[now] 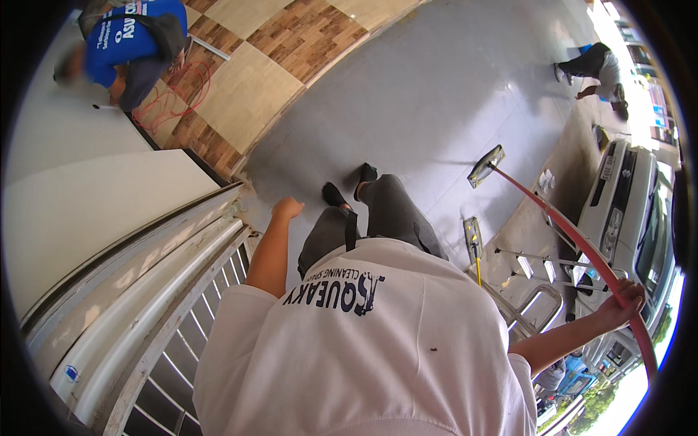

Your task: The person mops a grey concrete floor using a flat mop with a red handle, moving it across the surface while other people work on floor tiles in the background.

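My right hand (623, 305) is wrapped round the long red pole (567, 227) of a flat mop, out to my right. The pole slants away to a flat rectangular mop head (486, 166), which is at the grey floor; whether it touches is hard to tell. On my left, my left hand (289, 208) hangs beside my leg with its fingers curled in, and nothing shows in it. A second flat head (473, 236) on a yellow pole lies nearer my right side.
White metal railing (177, 356) and a ledge run along my left. A co-worker in blue (138, 36) crouches by a red cord (174, 94) on the tiles. Another person (600, 69) bends at far right. A ladder (545, 261) and a parked vehicle (618, 192) stand to the right.
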Motion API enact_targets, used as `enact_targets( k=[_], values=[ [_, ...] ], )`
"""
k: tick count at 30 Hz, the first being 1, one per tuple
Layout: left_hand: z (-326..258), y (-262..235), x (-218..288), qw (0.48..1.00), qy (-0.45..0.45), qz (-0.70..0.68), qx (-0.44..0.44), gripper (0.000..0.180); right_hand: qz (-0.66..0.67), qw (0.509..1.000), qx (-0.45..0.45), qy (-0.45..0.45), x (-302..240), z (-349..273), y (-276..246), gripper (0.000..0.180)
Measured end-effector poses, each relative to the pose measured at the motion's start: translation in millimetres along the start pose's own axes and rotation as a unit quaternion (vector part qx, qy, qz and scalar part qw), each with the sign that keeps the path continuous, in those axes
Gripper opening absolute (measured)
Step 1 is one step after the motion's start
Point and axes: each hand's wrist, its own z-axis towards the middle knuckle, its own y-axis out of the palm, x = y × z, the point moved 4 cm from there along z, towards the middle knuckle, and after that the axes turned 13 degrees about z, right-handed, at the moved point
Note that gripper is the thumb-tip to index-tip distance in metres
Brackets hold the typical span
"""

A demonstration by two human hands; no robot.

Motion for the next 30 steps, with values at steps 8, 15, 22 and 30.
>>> enact_targets(
  k=[8,15,22,30],
  values=[
    [-15,-25,15,0.999,-0.005,0.002,0.034,0.049,-0.017,0.999,0.031,-0.014,-8,-14,1,0.031],
    [-4,-14,9,0.998,0.011,0.028,0.049,0.049,-0.001,0.998,0.059,-0.027,-13,-20,-14,0.033],
    [-15,-7,4,0.994,-0.009,0.018,0.111,0.051,-0.002,0.999,0.029,-0.018,-15,-23,-15,0.033],
    [-13,1,3,0.996,-0.005,0.041,0.083,0.046,0.015,1.0,0.002,-0.017,-17,-25,-14,0.034]
  ],
)
